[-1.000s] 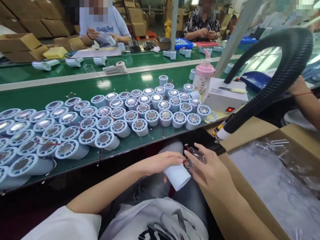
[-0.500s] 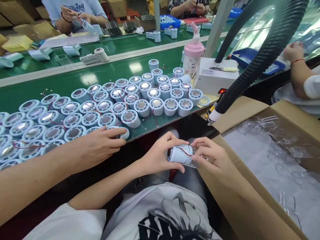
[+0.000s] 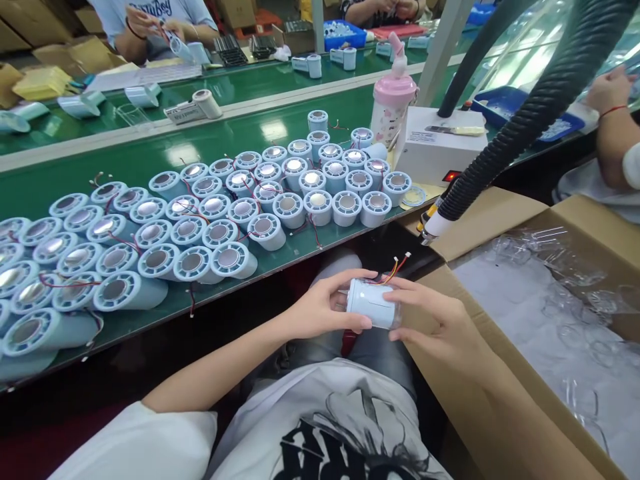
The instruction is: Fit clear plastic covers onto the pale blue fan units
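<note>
Our left hand [image 3: 333, 303] and right hand [image 3: 435, 313] curl part-closed around one blue cup [image 3: 373, 302], held sideways above our lap [image 3: 303, 363], near the bench [image 3: 50, 180] and carton [image 3: 595, 223]. Its loose wires [image 3: 393, 270] rise by our right fingers; a careless squeeze could pinch them, a slack grip drop the cup. Opposite, a shirt [image 3: 193, 10] reads partly "Boy"; the white box [image 3: 425, 157] has print too small to read.

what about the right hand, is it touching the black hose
No, the right hand and the left hand both hold the light blue cylinder, with a visible gap to the black hose.
</note>
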### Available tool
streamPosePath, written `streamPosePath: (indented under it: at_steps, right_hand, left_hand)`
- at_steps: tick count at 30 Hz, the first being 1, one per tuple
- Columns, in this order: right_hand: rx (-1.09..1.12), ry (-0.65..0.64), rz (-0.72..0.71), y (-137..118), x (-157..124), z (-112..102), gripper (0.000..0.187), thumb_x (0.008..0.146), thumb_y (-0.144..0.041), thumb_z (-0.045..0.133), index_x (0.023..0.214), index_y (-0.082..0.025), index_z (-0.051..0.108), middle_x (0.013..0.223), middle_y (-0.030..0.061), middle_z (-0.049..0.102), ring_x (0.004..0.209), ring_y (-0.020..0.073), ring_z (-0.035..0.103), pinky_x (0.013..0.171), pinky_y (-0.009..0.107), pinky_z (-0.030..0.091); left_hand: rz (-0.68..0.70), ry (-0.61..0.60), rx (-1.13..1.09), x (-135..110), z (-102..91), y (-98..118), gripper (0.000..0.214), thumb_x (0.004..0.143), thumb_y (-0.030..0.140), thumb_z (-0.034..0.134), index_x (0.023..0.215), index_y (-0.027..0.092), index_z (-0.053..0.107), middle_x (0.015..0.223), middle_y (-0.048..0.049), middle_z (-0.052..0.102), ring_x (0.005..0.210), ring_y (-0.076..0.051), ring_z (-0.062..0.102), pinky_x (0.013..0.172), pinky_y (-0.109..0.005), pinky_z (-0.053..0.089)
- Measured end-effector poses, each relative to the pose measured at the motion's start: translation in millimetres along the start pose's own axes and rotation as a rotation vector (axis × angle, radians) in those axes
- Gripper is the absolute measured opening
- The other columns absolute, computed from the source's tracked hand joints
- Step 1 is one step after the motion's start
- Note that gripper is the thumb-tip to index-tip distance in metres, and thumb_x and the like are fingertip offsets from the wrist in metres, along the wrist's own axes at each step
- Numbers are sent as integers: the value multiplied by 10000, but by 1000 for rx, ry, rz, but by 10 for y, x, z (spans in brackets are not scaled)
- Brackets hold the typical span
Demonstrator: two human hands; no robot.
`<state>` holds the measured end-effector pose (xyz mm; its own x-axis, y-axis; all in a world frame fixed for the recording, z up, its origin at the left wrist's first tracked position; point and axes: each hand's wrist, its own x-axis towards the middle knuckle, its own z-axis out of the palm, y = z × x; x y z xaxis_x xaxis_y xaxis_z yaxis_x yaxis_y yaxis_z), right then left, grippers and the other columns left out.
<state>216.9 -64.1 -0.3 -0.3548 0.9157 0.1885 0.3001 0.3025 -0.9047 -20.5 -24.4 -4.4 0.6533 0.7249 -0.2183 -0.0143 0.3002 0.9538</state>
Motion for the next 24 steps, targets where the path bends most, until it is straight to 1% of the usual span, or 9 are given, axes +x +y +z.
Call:
streamPosePath:
  at_steps: [1,3,7,11,15,20,24]
  right_hand:
    - [-41,0,-19,-10,-26,3,441,794,-216,799,1202,-316,668,1378,38,615,1274,257,574,1079,395,479]
    - [-25,-10,-15,-20,-67,5,430,824,-227,775,1219,-320,631,1379,31,614,1287,244,563,1085,380,476]
    - [92,-51,79,-10,-97,-5,436,854,-248,754,1242,-355,584,1369,0,612,1303,220,543,1070,343,486]
    - [221,-80,135,-20,-92,-6,440,868,-249,745,1248,-395,576,1324,-36,629,1234,179,583,1021,275,507]
    - [326,-85,215,-52,-81,-2,407,870,-282,745,1237,-375,592,1242,-26,655,1132,161,621,975,250,519]
    - [440,-99,328,-73,-56,9,355,869,-343,742,1194,-337,600,1095,-15,690,1021,151,637,843,208,537]
    - [545,-106,377,-66,-39,40,327,878,-374,727,1174,-337,594,1075,-23,699,988,140,647,818,203,546]
  left_hand:
    - [-1,-13,6,-9,-5,5,742,692,289,846,1360,255,525,1236,-95,626,979,-191,658,833,-315,562]
    - [22,-41,36,-24,-19,19,761,691,304,848,1377,264,520,1247,-97,624,990,-200,655,833,-314,558]
    - [103,-67,128,-42,-40,57,775,686,293,853,1389,267,527,1307,-104,605,1079,-234,642,891,-337,552]
    - [177,-82,188,-63,-41,86,773,686,254,854,1391,270,535,1361,-109,583,1200,-260,600,981,-365,529]
    - [205,-82,239,-94,-45,93,799,685,251,857,1408,280,519,1373,-115,586,1218,-277,596,993,-384,530]
    - [235,-93,274,-122,-58,100,788,693,217,849,1407,288,523,1400,-113,568,1249,-277,577,991,-364,536]
    - [248,-89,304,-127,-66,104,780,701,226,843,1408,287,521,1394,-111,574,1252,-277,574,991,-367,538]
